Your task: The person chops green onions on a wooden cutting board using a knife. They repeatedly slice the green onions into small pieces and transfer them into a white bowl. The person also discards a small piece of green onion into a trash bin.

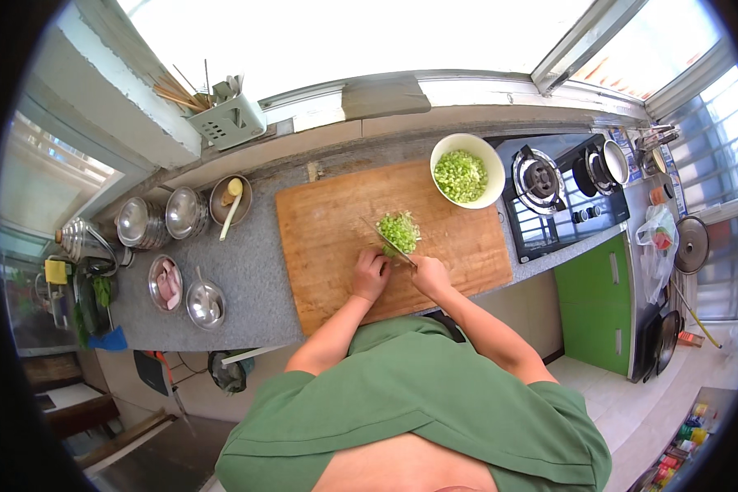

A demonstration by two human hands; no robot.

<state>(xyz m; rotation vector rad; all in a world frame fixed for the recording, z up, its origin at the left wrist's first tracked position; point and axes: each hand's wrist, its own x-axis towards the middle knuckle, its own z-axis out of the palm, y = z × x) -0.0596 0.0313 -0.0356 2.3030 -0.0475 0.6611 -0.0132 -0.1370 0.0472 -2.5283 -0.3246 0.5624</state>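
Observation:
A small heap of chopped green stalks lies near the middle of a wooden cutting board. My right hand is wrapped round the handle of a knife. Its blade slants up and left along the near side of the heap. Close by on the left, my left hand rests on the board with its fingers curled in near the blade; anything under them is hidden. At the board's far right corner stands a white bowl containing more chopped green pieces.
Right of the board is a gas stove with a small pot. Metal bowls line the counter's left side, one holding pale pinkish pieces. A utensil holder sits on the window ledge.

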